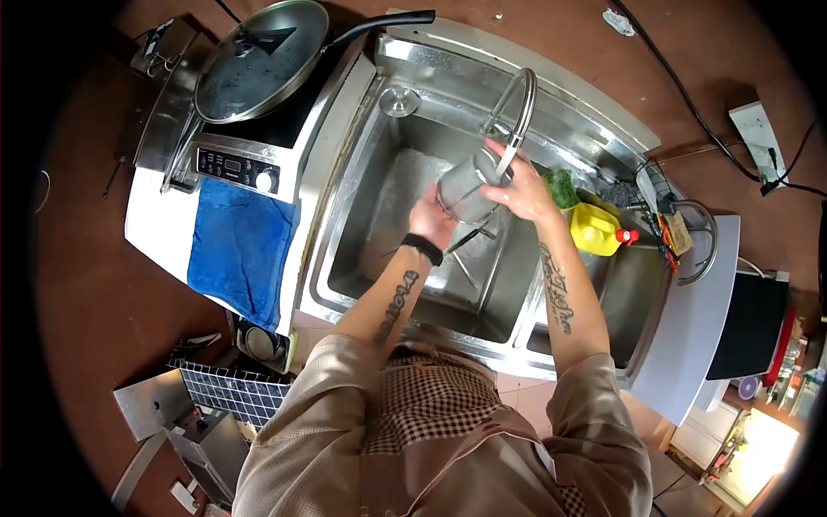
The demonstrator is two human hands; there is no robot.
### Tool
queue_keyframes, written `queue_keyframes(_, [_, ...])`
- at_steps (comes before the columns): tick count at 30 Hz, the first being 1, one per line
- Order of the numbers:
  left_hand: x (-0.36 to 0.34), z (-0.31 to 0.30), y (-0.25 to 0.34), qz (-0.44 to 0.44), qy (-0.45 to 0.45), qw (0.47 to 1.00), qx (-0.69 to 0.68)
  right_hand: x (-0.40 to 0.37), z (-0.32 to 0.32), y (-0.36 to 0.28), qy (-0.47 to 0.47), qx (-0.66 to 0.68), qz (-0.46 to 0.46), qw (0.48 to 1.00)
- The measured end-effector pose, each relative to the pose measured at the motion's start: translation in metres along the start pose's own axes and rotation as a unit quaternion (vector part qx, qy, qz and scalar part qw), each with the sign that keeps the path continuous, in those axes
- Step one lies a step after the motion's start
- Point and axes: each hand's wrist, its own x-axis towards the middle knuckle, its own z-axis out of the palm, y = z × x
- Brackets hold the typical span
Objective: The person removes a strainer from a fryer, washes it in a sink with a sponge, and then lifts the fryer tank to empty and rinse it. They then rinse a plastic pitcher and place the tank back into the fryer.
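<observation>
Container (463, 196) of clear, greyish material with rounded walls is held between both hands above the left basin of a stainless-steel double sink (324, 297), just below the outlet of a curved chrome tap (529, 93). Its near-left side is cradled by the left hand (433, 219), the palm turned up beneath it; its far-right side is gripped by the right hand (524, 191), with the thumb laid across the wall. A black wristband (422, 249) is worn on the left wrist.

Thin dark-handled utensils (470, 237) are seen in the basin below, partly hidden; their exact kind cannot be told. A round metal strainer (400, 101) is set at the far left corner of the sink. To the right of the right hand, a green scouring pad (561, 189) is placed beside a yellow plastic bottle with a red cap (594, 229).

On the white desk (157, 233) to the left, a round glass-lidded pan (258, 73) is rested on a black-topped hob (297, 116), and a blue cloth (241, 246) is spread on its near side.
</observation>
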Motion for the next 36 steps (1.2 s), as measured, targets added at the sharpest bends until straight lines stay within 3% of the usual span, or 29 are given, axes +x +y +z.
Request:
queue_keyframes(1, [0.015,-0.007,-0.005,-0.005,0.003,0.999,0.044,-0.006,0.001,0.010,0.017,0.025,-0.004,1.000])
queue_keyframes(4, [0.028,0.010,-0.011,-0.023,-0.017,0.998,0.054,-0.021,0.004,0.036,0.121,-0.127,-0.017,0.984])
queue_keyframes(5, [0.024,0.024,-0.018,-0.021,-0.047,0.998,0.031,-0.024,0.006,0.029,0.143,-0.162,0.041,0.976])
queue_keyframes(6, [0.019,0.035,-0.021,-0.013,-0.074,0.997,0.007,-0.022,0.010,0.033,0.161,-0.187,-0.001,0.969])
queue_keyframes(7, [0.009,0.048,-0.020,-0.030,-0.074,0.997,-0.017,-0.022,0.011,0.032,0.146,-0.217,-0.028,0.965])
queue_keyframes(10, [0.055,0.015,-0.046,-0.055,-0.110,0.992,-0.013,-0.006,0.028,0.033,0.086,-0.298,-0.090,0.946])
queue_keyframes(11, [0.029,0.041,-0.039,-0.073,-0.060,0.995,-0.037,-0.002,0.033,0.028,0.063,-0.324,-0.103,0.938])
queue_keyframes(13, [0.027,0.040,-0.044,-0.042,-0.063,0.996,0.035,0.007,0.030,0.004,0.039,-0.093,0.056,0.993])
queue_keyframes(14, [0.025,0.040,-0.044,-0.025,-0.063,0.995,0.070,0.012,0.031,-0.008,0.022,0.026,0.133,0.990])
queue_keyframes(15, [0.026,0.040,-0.045,-0.022,-0.018,0.998,0.054,0.019,0.037,-0.010,0.105,0.197,0.163,0.961])
queue_keyframes(16, [0.028,0.035,-0.046,-0.016,-0.030,0.998,0.058,0.028,0.044,-0.010,0.158,0.359,0.128,0.911])
queue_keyframes(18, [0.033,0.025,-0.050,-0.005,-0.053,0.996,0.068,0.043,0.040,-0.006,0.129,0.552,0.224,0.793])
queue_keyframes(22, [0.021,0.037,-0.040,-0.020,0.026,0.999,0.032,0.047,0.042,0.001,0.017,0.535,0.246,0.808])
queue_keyframes(24, [0.029,0.028,-0.040,-0.007,0.001,0.999,0.038,0.049,0.045,0.006,0.001,0.515,0.234,0.824])
queue_keyframes(28, [0.024,0.026,-0.032,-0.007,-0.052,0.998,0.033,0.047,0.045,-0.003,0.081,0.479,0.205,0.850])
queue_keyframes(29, [0.024,0.024,-0.027,-0.026,-0.038,0.999,-0.024,0.047,0.043,-0.002,0.076,0.506,0.199,0.836])
queue_keyframes(32, [0.039,0.007,-0.032,-0.027,-0.029,0.997,0.059,0.042,0.033,-0.005,0.022,0.511,0.213,0.833])
queue_keyframes(33, [0.048,-0.001,-0.033,-0.064,-0.022,0.991,0.113,0.041,0.032,-0.004,0.014,0.505,0.217,0.836])
queue_keyframes(36, [0.032,0.025,-0.036,-0.089,-0.042,0.960,0.264,0.040,0.028,-0.002,0.019,0.461,0.223,0.859])
